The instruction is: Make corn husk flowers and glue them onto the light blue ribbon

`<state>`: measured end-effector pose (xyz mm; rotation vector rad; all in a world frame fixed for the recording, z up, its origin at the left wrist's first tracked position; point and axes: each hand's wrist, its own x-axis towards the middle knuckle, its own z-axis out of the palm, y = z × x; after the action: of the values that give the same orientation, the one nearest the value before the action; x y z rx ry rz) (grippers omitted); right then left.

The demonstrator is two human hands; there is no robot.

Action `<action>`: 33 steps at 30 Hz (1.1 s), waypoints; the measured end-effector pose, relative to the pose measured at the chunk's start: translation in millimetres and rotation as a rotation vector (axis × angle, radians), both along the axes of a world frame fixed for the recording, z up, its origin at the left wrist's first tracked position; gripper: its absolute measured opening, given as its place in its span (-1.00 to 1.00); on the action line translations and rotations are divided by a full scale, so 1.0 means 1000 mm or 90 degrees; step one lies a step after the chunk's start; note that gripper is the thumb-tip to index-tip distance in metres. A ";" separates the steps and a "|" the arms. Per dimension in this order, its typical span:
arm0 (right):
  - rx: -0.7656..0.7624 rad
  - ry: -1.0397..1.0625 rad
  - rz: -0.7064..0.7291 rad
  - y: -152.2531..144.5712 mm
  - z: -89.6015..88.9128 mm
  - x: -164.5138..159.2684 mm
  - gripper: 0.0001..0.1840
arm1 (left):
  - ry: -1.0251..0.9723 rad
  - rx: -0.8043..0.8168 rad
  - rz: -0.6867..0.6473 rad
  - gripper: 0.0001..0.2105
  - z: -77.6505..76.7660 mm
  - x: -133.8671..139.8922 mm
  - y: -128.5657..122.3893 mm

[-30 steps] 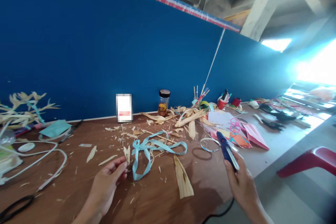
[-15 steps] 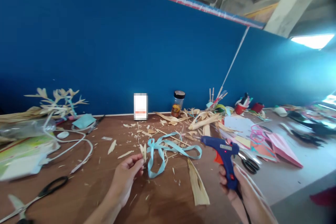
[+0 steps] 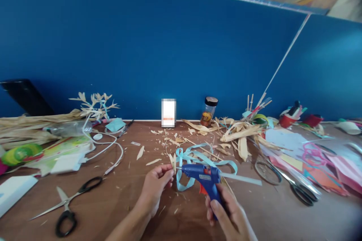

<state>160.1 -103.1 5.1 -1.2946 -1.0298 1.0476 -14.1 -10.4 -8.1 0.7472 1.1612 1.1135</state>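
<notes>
Between the thumb and fingers of my left hand (image 3: 158,185) is a small flower of pale dried husk petals (image 3: 172,161), pinched near its base. My right hand (image 3: 226,209) is wrapped round the grip of a blue hot glue gun (image 3: 202,175) with an orange trigger. Its nozzle points left and is right at the husk flower; whether they touch I cannot tell. A clear glue stick (image 3: 241,179) juts out of the gun's back. Behind the gun a light-blue ribbon (image 3: 185,187) lies looped on the brown table, partly hidden by it.
Open scissors (image 3: 66,201) lie at the left, near a white cable (image 3: 121,154). A lidded jar (image 3: 209,111) stands by the blue wall. Husk scraps (image 3: 140,152) litter the table (image 3: 135,173). Black-handled scissors (image 3: 302,192) and coloured paper (image 3: 319,169) are on the right.
My right hand has brought the glue gun leftward, its nozzle now at the husk flower. The view has turned left, so the table things appear further right. My left hand keeps its pinch.
</notes>
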 end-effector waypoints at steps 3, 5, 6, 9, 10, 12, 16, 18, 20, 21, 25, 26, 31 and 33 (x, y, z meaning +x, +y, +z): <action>-0.016 -0.028 0.004 0.003 -0.007 0.000 -0.55 | 0.006 0.008 -0.006 -0.75 -0.001 0.001 0.000; -0.019 -0.027 0.005 0.005 -0.008 0.000 -0.55 | 0.009 0.016 -0.011 -0.76 -0.003 0.001 0.000; -0.018 -0.026 0.003 0.006 -0.009 0.000 -0.54 | 0.011 0.022 -0.016 -0.77 -0.003 0.001 0.000; -0.006 -0.032 -0.002 0.007 -0.007 -0.002 -0.53 | 0.018 0.037 -0.025 -0.80 -0.003 0.001 0.000; 0.000 -0.036 0.000 0.008 -0.007 -0.002 -0.54 | 0.019 0.039 -0.027 -0.80 -0.003 0.002 0.000; 0.008 -0.048 0.005 0.009 -0.006 -0.003 -0.55 | 0.018 0.040 -0.027 -0.81 -0.002 0.002 0.000; 0.000 -0.077 0.003 0.009 -0.008 -0.003 -0.54 | 0.007 0.036 -0.027 -0.81 -0.001 0.002 0.000; -0.008 -0.086 0.003 0.009 -0.010 -0.003 -0.53 | 0.002 0.037 -0.023 -0.82 -0.001 0.001 0.000; -0.011 -0.093 0.009 0.008 -0.011 -0.002 -0.52 | -0.002 0.039 -0.023 -0.81 -0.002 0.001 0.000; -0.010 -0.096 0.014 0.008 -0.012 -0.002 -0.52 | -0.003 0.040 -0.025 -0.80 -0.002 0.001 0.000; -0.007 -0.106 0.020 0.008 -0.009 -0.001 -0.51 | 0.005 0.034 -0.028 -0.79 -0.003 0.001 0.000; -0.012 -0.108 0.025 0.008 -0.008 -0.001 -0.50 | 0.007 0.032 -0.028 -0.79 -0.003 0.001 0.000; -0.038 -0.121 0.053 0.008 -0.004 0.000 -0.48 | 0.008 0.034 -0.027 -0.78 -0.002 0.001 0.000; -0.035 -0.125 0.039 0.008 -0.006 -0.001 -0.48 | 0.010 0.029 -0.023 -0.77 -0.002 0.001 0.000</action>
<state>159.6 -95.5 -0.7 -1.4398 -1.2017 1.0148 -13.0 -10.2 -9.8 0.8105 1.1345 1.1085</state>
